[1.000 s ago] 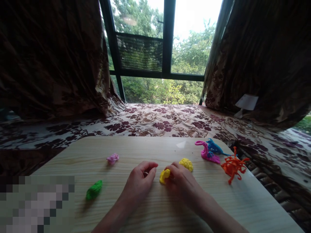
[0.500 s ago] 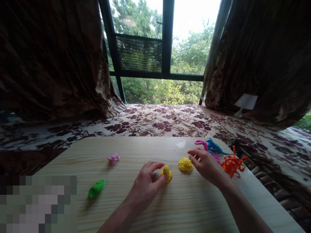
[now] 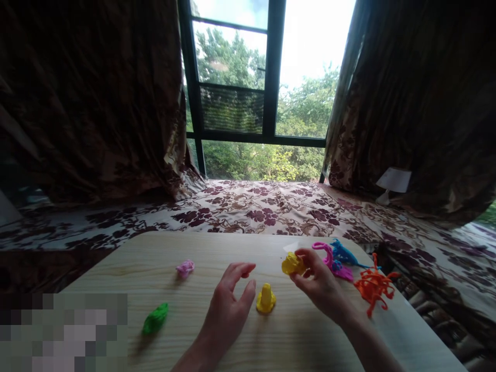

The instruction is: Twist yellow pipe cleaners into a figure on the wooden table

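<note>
A pixelated patch (image 3: pixel 62 333) covers the lower left corner, and whatever it bears cannot be read. The right hand (image 3: pixel 320 284) grips a yellow lump (image 3: pixel 291 263) between thumb and fingers, the lump showing at the left of the fingertips; whether it touches the table cannot be told. The left hand (image 3: pixel 230 305) is held with thumb and fingers parted and curved, holding nothing, just beside a second yellow piece (image 3: pixel 265 298) that stands on the pale wooden table (image 3: pixel 232 245), right of the thumb. A light pink piece (image 3: pixel 185 268) and a green piece (image 3: pixel 155 319) lie off to the left; a bright pink piece (image 3: pixel 326 253), a blue piece (image 3: pixel 343 253) and a spidery orange piece (image 3: pixel 375 287) sit near the right edge. Beyond the table spreads a flowered cloth (image 3: pixel 263 206), with a white lamp (image 3: pixel 394 180) on the right, and dark curtains (image 3: pixel 89 93) flank a window (image 3: pixel 232 108) facing green trees (image 3: pixel 310 111).
</note>
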Motion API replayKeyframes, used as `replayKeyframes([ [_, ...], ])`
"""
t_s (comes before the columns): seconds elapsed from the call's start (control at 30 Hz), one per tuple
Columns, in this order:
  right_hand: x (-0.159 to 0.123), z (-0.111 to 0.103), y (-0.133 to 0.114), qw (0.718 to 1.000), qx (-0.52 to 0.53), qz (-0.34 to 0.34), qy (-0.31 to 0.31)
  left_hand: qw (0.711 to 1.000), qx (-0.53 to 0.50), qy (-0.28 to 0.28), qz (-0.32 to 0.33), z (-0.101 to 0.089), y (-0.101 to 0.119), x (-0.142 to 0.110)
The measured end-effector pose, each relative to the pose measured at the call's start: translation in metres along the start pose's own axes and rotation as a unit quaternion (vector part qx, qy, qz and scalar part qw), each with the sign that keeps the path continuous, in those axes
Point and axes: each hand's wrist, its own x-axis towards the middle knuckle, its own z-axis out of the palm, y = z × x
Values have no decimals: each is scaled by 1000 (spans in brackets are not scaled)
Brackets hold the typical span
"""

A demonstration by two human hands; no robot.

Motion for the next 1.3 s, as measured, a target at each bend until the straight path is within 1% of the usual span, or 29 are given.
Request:
replayKeyframes([
  [0.03,0,2,-5,998,62,0,-4,1000,8,10,12,-1,2,3],
  [0.1,-1,4,-15,982,185,12,-37,997,38,15,58,-3,9,10],
  [0.17,-3,6,-24,959,271,32,-80,990,66,-20,121,-4,19,18],
  [0.23,-5,7,-29,942,311,51,-112,981,66,-77,164,-3,29,26],
  [0.27,-6,7,-30,936,323,59,-124,979,51,-99,172,-1,34,29],
  [0.3,-7,8,-30,931,333,65,-134,979,30,-111,170,1,38,33],
  [0.37,-8,8,-28,923,347,75,-150,983,-18,-109,150,7,43,41],
  [0.4,-7,7,-26,924,343,77,-153,985,-38,-106,130,10,45,45],
  [0.43,-6,6,-23,931,328,73,-143,987,-57,-108,105,13,46,50],
  [0.47,-4,4,-20,944,303,63,-119,987,-79,-115,76,17,46,53],
  [0.53,0,-1,-14,971,234,37,-42,982,-127,-136,21,23,44,60],
  [0.6,4,-4,-9,984,173,13,25,975,-164,-152,-13,28,41,64],
  [0.63,5,-5,-7,987,156,5,38,973,-171,-156,-21,30,40,64],
  [0.73,7,-4,-4,989,141,-8,37,971,-157,-178,-24,33,38,63],
  [0.83,6,0,-4,990,132,-10,55,974,-110,-200,-6,32,36,60],
  [0.9,5,1,-5,991,117,-12,62,978,-61,-200,5,31,35,59],
  [1.0,4,2,-6,994,100,-8,53,982,-6,-189,19,31,33,58],
  [1.17,4,1,-6,993,106,8,41,983,8,-182,29,35,32,56],
  [1.3,4,0,-7,995,94,-2,33,982,19,-185,34,37,31,55],
])
